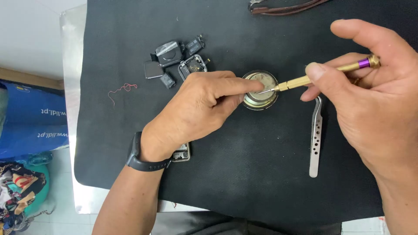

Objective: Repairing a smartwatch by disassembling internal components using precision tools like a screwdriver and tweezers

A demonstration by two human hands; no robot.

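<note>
A round metal watch case (261, 99) lies open on the black mat (244, 165). My left hand (196, 111) presses on its left edge with the fingertips, holding it steady. A black band sits on that wrist. My right hand (370, 91) grips a slim brass screwdriver (322, 74) with a purple ring near its cap. The screwdriver's fine tip touches the inside of the watch case.
Steel tweezers (316, 143) lie on the mat right of the case. Several dark small watch parts (174, 63) sit at the upper left, a thin red thread (122, 90) beside them. A brown strap (283, 8) lies at the top edge. A blue bag (30, 122) is at left, off the table.
</note>
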